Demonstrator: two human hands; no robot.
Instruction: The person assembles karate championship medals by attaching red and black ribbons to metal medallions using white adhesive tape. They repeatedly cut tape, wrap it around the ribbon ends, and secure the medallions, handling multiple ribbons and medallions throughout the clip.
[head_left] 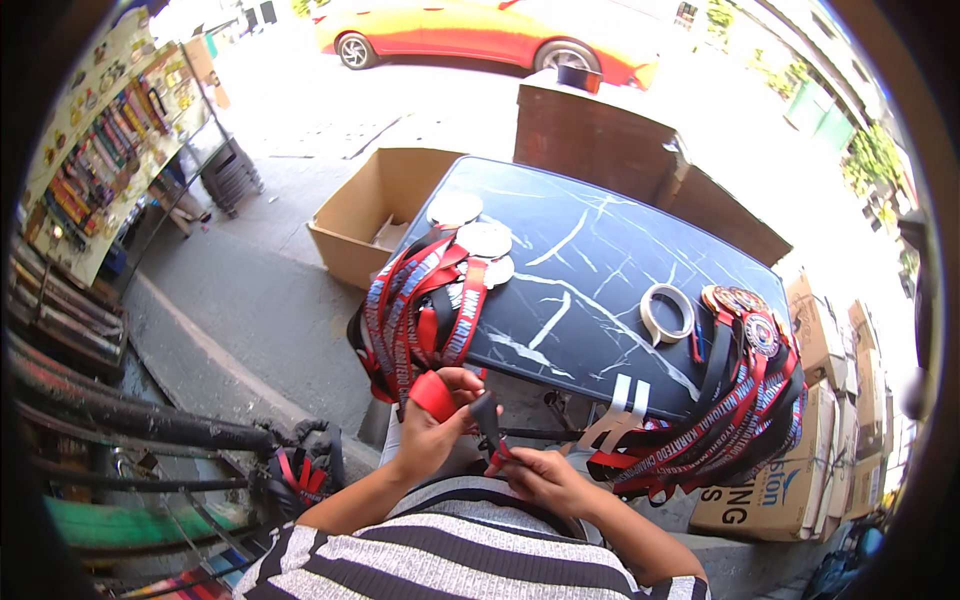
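My left hand (440, 430) pinches a red and black ribbon (432, 397) in front of my lap, its red part looped over the fingers. Lower and to the right, my right hand (542, 478) is closed on the same ribbon near a small red part. The black stretch runs between both hands. On the near left of the table, silver-coloured medals (484, 240) lie with their printed red, black and blue ribbons (415, 305) draped over the edge. A second pile, of bronze-coloured medals (762, 335), rests at the right, its ribbons (735, 430) hanging down too.
The dark marble-patterned table (590, 265) carries a tape roll (655, 331) and a slim red and blue tool (698, 345). Tape strips (637, 397) hang off its near edge. An open carton (335, 228), a brown box (590, 135) and stacked cartons (775, 500) surround it. Metal bars (150, 420) stand left.
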